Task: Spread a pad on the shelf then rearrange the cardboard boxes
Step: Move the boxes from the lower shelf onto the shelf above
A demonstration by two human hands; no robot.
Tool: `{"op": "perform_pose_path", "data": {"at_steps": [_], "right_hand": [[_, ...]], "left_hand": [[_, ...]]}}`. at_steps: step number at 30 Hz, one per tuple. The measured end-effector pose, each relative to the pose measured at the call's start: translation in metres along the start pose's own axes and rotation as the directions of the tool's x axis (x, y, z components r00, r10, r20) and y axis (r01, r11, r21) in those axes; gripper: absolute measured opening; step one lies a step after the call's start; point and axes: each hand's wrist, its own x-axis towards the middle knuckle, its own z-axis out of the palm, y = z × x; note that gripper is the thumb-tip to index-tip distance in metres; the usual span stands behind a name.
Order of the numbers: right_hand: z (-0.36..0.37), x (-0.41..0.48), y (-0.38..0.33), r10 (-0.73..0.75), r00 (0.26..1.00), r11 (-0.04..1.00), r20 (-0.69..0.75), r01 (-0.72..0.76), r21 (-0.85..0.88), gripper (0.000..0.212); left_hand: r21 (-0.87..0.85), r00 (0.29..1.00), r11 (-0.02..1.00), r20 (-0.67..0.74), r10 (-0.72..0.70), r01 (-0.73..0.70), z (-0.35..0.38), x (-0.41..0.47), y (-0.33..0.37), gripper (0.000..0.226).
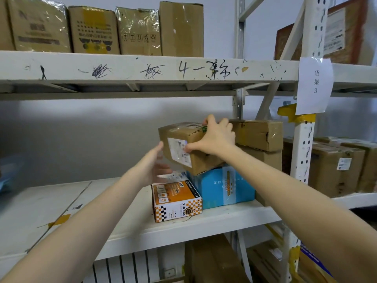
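Observation:
A brown cardboard box (183,148) with a white shipping label sits tilted on top of a blue box (222,186) on the middle shelf (204,223). My right hand (214,137) grips its top right edge, thumb on the label. My left hand (153,164) is open at the box's lower left corner, fingers spread just under it. An orange and white box (176,199) stands in front of the blue one. Another brown box (259,133) lies on a stack to the right. A white pad (40,203) covers the shelf's left part.
Several cardboard boxes (98,29) line the upper shelf. The white upright post (304,139) with a paper sign stands at the right, more boxes (336,164) beyond it. Boxes also sit below the shelf (214,260).

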Motion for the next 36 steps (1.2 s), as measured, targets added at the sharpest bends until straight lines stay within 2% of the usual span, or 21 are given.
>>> {"op": "perform_pose_path", "data": {"at_steps": [2, 5, 6, 9, 12, 14, 15, 16, 18, 19, 20, 22, 24, 26, 29, 31, 33, 36], "right_hand": [[0.005, -0.013, -0.014, -0.125, 0.990, 0.991, -0.067, 0.122, -0.051, 0.098], [0.008, -0.027, -0.022, -0.316, 0.942, 0.945, -0.112, 0.301, -0.127, 0.096], [0.008, -0.030, -0.022, -0.352, 0.930, 0.932, -0.107, 0.338, -0.126, 0.094], [0.007, -0.037, -0.018, -0.393, 0.913, 0.920, -0.108, 0.387, -0.066, 0.090], [0.000, -0.039, -0.010, -0.403, 0.915, 0.912, -0.004, 0.402, 0.074, 0.091], [-0.010, -0.033, 0.000, -0.333, 0.943, 0.917, 0.028, 0.316, 0.244, 0.087], [-0.015, -0.029, 0.009, -0.261, 0.964, 0.927, -0.046, 0.264, 0.266, 0.080], [-0.021, -0.024, 0.020, -0.163, 0.971, 0.953, -0.174, 0.200, 0.227, 0.072], [-0.033, -0.017, 0.049, 0.035, 0.911, 0.998, -0.411, -0.009, 0.065, 0.063], [-0.038, -0.016, 0.065, 0.105, 0.879, 0.993, -0.464, -0.119, -0.001, 0.066], [-0.041, -0.015, 0.079, 0.167, 0.872, 0.976, -0.461, -0.212, -0.048, 0.072], [-0.045, -0.014, 0.101, 0.293, 0.887, 0.934, -0.357, -0.346, -0.093, 0.084], [-0.046, -0.015, 0.111, 0.378, 0.892, 0.911, -0.250, -0.406, -0.073, 0.084], [-0.044, -0.017, 0.112, 0.344, 0.913, 0.934, -0.217, -0.357, -0.020, 0.073], [-0.039, -0.020, 0.101, 0.157, 0.944, 0.988, -0.292, -0.155, 0.029, 0.067], [-0.034, -0.020, 0.086, 0.041, 0.946, 0.996, -0.320, -0.014, 0.086, 0.066], [-0.031, -0.020, 0.068, -0.059, 0.941, 0.981, -0.334, 0.117, 0.154, 0.064], [-0.026, -0.022, 0.039, -0.275, 0.893, 0.927, -0.358, 0.345, 0.149, 0.064]], "left_hand": [[-0.169, 0.996, 0.985, 0.086, -0.009, 0.024, 0.008, -0.011, 0.011, 0.070], [-0.252, 0.998, 0.965, 0.036, -0.061, 0.068, 0.015, -0.021, 0.016, 0.070], [-0.256, 0.996, 0.963, 0.025, -0.080, 0.084, 0.016, -0.021, 0.015, 0.062], [-0.339, 0.988, 0.928, 0.071, -0.140, 0.156, 0.020, -0.026, 0.007, 0.044], [-0.418, 0.982, 0.888, 0.069, -0.178, 0.191, 0.020, -0.026, -0.001, 0.057], [-0.445, 0.970, 0.870, -0.013, -0.242, 0.211, 0.015, -0.023, -0.005, 0.076], [-0.441, 0.966, 0.873, -0.047, -0.255, 0.209, 0.012, -0.023, -0.004, 0.082], [-0.424, 0.962, 0.883, -0.084, -0.259, 0.200, 0.008, -0.025, -0.001, 0.086], [-0.384, 0.956, 0.902, -0.132, -0.262, 0.195, 0.003, -0.027, 0.005, 0.095], [-0.362, 0.953, 0.912, -0.152, -0.263, 0.194, 0.001, -0.027, 0.008, 0.099], [-0.337, 0.948, 0.921, -0.177, -0.265, 0.194, -0.002, -0.028, 0.012, 0.099], [-0.280, 0.949, 0.942, -0.195, -0.247, 0.188, -0.005, -0.032, 0.019, 0.087], [-0.182, 0.952, 0.964, -0.203, -0.231, 0.195, -0.006, -0.033, 0.024, 0.074], [-0.038, 0.950, 0.976, -0.226, -0.215, 0.212, -0.005, -0.034, 0.025, 0.065], [0.081, 0.946, 0.965, -0.233, -0.225, 0.249, 0.000, -0.031, 0.017, 0.053], [0.072, 0.940, 0.960, -0.236, -0.248, 0.271, 0.000, -0.023, 0.006, 0.057], [0.018, 0.939, 0.962, -0.225, -0.260, 0.271, -0.003, -0.014, -0.001, 0.071], [-0.038, 0.950, 0.972, -0.207, -0.236, 0.233, -0.010, -0.002, -0.006, 0.085]]}}
